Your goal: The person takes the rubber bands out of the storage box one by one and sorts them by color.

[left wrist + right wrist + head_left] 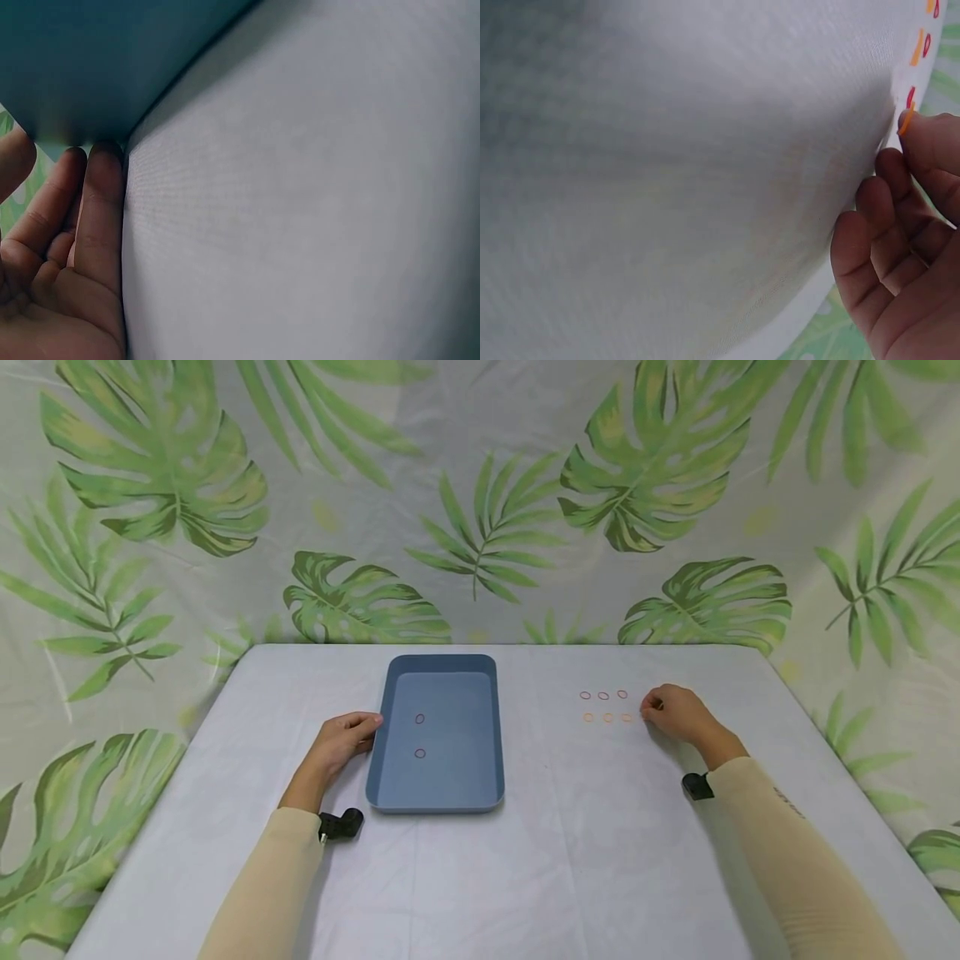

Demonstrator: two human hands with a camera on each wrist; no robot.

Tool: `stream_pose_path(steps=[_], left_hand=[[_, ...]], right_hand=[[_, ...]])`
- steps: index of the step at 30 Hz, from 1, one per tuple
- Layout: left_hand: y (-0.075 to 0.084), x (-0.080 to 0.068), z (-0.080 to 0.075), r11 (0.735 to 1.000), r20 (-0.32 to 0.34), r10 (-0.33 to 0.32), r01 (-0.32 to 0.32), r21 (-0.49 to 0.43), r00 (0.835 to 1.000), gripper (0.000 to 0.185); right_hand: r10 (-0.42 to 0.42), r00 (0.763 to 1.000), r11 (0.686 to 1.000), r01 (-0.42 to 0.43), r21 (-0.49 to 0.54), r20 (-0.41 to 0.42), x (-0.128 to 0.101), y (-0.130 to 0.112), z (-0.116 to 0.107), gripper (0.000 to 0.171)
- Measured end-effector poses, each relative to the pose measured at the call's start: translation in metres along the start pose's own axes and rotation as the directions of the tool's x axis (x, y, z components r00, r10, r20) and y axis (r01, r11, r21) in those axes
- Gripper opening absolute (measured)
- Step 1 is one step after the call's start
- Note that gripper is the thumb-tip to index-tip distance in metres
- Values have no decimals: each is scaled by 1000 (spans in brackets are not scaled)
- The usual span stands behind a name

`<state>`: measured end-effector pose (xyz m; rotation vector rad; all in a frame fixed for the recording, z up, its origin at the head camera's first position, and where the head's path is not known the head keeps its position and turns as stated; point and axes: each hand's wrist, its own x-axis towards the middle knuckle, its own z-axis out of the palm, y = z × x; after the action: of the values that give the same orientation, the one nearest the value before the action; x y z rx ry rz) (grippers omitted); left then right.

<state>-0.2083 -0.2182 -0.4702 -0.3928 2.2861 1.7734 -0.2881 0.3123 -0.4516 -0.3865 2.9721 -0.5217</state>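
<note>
Orange band (905,122) is being pinched off the surface (570,860) by the right hand (675,714), fingers (922,146) curled on it. Left hand (341,743), fingers relaxed, is steadying the tray (382,752), which is holding two bands (420,719). Next likely calls for a carry over the tray.

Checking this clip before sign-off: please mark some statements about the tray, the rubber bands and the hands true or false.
1. Two rubber bands lie inside the blue tray. True.
2. The left hand rests at the tray's right side. False: it touches the tray's left wall.
3. The right hand is at the right end of the rows of bands on the table. True.
4. The tray stands on a bare wooden floor. False: it sits on the white-covered table.
5. Both hands are lifted high above the table. False: both are down at the tabletop.
</note>
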Motion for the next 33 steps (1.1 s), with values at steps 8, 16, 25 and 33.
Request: stream_pose_path(steps=[8,16,25,33], left_hand=[[-1,0,0,1000,-12,9,-9,-10,1000,46],[-1,0,0,1000,-11,13,-13,3,1000,46],[2,-2,2,1000,-7,3,-3,-7,1000,45],[1,-2,2,1000,-12,-2,2,-1,1000,45]], right_hand=[[-12,1000,1000,12,11,-3,1,1,0,14],[33,999,998,-34,45,19,1,2,-1,15],[45,999,997,-47,64,29,0,-3,-4,16],[-53,999,993,53,105,0,13,-44,-18,19]])
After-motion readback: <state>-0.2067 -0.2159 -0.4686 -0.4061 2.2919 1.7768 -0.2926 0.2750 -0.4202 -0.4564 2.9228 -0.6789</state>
